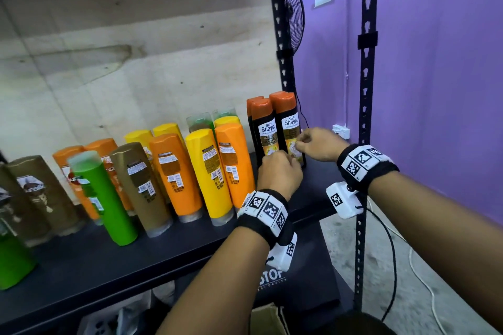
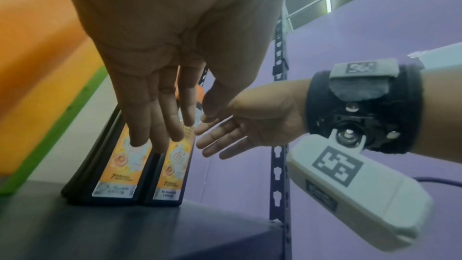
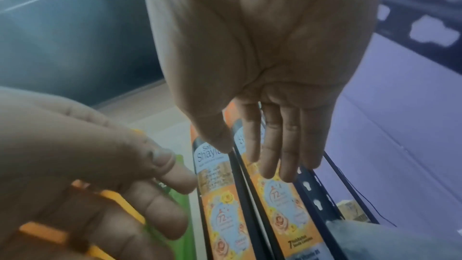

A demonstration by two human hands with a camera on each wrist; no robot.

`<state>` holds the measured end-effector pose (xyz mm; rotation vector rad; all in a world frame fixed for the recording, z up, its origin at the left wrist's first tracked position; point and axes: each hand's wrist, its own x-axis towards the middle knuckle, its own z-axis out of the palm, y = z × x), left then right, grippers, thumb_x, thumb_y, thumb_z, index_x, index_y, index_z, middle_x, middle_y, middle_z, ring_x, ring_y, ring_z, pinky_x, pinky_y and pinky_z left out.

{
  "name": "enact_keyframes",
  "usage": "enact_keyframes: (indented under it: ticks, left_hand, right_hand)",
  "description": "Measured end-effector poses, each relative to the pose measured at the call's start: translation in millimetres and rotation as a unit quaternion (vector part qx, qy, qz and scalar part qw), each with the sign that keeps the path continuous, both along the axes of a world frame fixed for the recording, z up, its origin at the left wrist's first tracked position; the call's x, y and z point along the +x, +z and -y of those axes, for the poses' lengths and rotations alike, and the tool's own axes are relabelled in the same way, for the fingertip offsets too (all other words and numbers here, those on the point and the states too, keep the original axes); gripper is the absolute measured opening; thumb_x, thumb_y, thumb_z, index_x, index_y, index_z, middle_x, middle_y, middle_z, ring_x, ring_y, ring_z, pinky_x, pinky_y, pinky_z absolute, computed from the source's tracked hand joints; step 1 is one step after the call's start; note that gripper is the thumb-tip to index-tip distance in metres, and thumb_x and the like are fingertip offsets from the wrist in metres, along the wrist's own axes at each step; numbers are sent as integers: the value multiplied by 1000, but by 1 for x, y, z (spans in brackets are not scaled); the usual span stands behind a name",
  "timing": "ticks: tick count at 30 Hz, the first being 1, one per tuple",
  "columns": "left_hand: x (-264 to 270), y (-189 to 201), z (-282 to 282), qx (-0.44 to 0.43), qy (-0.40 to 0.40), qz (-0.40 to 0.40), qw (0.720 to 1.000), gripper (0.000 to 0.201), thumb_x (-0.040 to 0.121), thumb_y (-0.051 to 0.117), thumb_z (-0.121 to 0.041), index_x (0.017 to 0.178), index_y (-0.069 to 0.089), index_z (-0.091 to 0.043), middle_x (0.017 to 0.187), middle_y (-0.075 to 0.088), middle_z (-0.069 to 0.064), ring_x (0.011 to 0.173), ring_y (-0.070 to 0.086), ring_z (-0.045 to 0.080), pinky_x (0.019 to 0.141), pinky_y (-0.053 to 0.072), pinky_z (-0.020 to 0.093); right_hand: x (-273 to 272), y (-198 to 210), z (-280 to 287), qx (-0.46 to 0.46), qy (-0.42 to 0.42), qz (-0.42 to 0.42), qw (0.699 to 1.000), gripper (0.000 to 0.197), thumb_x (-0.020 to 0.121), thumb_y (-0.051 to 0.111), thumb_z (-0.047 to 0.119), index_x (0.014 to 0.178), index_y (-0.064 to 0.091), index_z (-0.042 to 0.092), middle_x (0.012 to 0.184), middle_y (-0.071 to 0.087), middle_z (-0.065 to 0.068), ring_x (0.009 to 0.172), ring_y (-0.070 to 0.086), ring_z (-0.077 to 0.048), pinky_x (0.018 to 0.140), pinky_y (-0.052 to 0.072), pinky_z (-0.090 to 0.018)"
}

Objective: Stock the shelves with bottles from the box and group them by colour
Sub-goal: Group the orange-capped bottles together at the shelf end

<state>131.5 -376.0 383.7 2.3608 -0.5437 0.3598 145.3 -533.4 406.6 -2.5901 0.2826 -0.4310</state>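
Two black bottles with orange caps and "Safi Shayla" labels [image 1: 268, 130] [image 1: 290, 122] stand upright, side by side, at the right end of the black shelf [image 1: 168, 258]. More black bottles stand behind them. My left hand [image 1: 280, 171] lies with straight fingers [image 2: 160, 126] against the labels of both front bottles [image 2: 120, 165] [image 2: 175, 167]. My right hand [image 1: 317, 144] touches the front of the right bottle [image 3: 282, 205] with straight fingers [image 3: 287, 145]. Neither hand grips a bottle.
Left of the black bottles stand orange [image 1: 236, 163], yellow [image 1: 208, 171], brown [image 1: 140, 187] and green [image 1: 104, 198] bottles in mixed order. The rack's black post [image 1: 283, 35] rises just right of the black bottles. A cardboard box [image 1: 268, 318] sits below the shelf, cables trail on the floor.
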Motion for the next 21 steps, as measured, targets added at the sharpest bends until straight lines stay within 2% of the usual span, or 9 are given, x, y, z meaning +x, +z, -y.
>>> enact_keyframes:
  ticks: [2, 4, 8, 10, 14, 18, 21]
  left_hand:
    - [-7, 0, -8, 39, 5, 29, 999, 30, 97, 53, -36, 102, 73, -15, 107, 69, 13, 98, 66, 35, 80, 56, 38]
    - [-12, -2, -18, 80, 13, 57, 995, 33, 98, 51, -40, 101, 73, -16, 104, 70, 12, 95, 66, 34, 76, 55, 37]
    - [-19, -4, -40, 108, 22, 83, 990, 35, 99, 50, -40, 102, 73, -14, 101, 70, 10, 92, 66, 33, 67, 48, 33]
    - [-23, -3, -52, 107, 27, 94, 989, 35, 99, 49, -41, 101, 72, -15, 98, 70, 9, 90, 66, 33, 66, 47, 33]
    - [-31, -2, -83, 98, 37, 100, 989, 34, 99, 49, -41, 94, 73, -17, 88, 71, 8, 84, 67, 32, 64, 51, 33]
    - [-32, 0, -119, 74, 60, 101, 990, 36, 99, 49, -41, 93, 73, -15, 93, 71, 11, 86, 66, 34, 70, 55, 37]
    - [-29, -2, -144, 41, 86, 89, 991, 37, 98, 50, -42, 85, 70, -14, 87, 70, 10, 82, 66, 33, 69, 54, 38]
  right_hand:
    - [-11, 3, -9, -31, 8, -2, 999, 17, 91, 58, 37, 86, 67, 25, 89, 70, 3, 91, 65, -21, 87, 56, -41]
    - [-20, 4, -19, -43, 17, -5, 999, 18, 93, 57, 35, 88, 68, 21, 89, 70, 0, 89, 65, -21, 81, 55, -37]
    - [-37, 7, -38, -70, 39, -1, 997, 20, 95, 56, 31, 93, 68, 16, 88, 67, 0, 78, 57, -12, 62, 40, -27]
    - [-43, 8, -48, -77, 51, 7, 996, 18, 95, 56, 29, 89, 68, 16, 86, 67, 1, 77, 57, -12, 64, 39, -27]
    - [-50, 8, -70, -91, 72, 11, 993, 23, 95, 55, 29, 87, 68, 13, 85, 67, -4, 82, 63, -22, 70, 52, -35]
    - [-51, 7, -92, -98, 98, 16, 990, 21, 96, 55, 29, 80, 65, 19, 81, 65, 1, 80, 61, -20, 58, 39, -26]
    - [-48, 1, -104, -52, 110, 31, 992, 15, 95, 58, 33, 95, 66, 21, 87, 67, 3, 85, 63, -17, 64, 44, -26]
